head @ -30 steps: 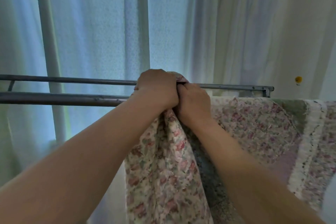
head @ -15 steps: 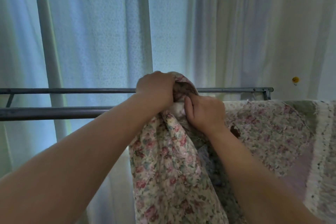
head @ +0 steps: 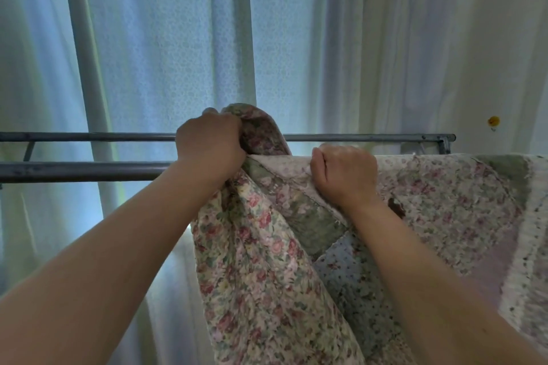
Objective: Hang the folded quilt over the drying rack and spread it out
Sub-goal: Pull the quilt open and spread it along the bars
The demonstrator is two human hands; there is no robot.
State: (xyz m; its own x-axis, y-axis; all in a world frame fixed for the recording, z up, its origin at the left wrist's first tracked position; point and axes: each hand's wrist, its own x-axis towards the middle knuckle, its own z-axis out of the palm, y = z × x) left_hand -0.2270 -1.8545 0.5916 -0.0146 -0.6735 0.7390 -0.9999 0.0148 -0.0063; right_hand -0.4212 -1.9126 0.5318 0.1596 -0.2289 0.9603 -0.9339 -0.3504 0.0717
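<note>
The drying rack [head: 83, 171] shows its uncovered bars at the left. Above the drying rack's middle, the left hand [head: 209, 142] lifts a bunched fold of the quilt [head: 261, 261], fingers curled tight around it, probably to drag it leftward. Just right, the right hand [head: 345, 175] clenches the quilt's top edge against the drying rack, likely anchoring the part draped over it.

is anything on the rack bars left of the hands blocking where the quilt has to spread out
Nothing visible does. The near bar and the far bar run bare from the left hand to the picture's left edge. The left hand and the right hand both grip the quilt directly. Only the curtain hangs behind.
</note>
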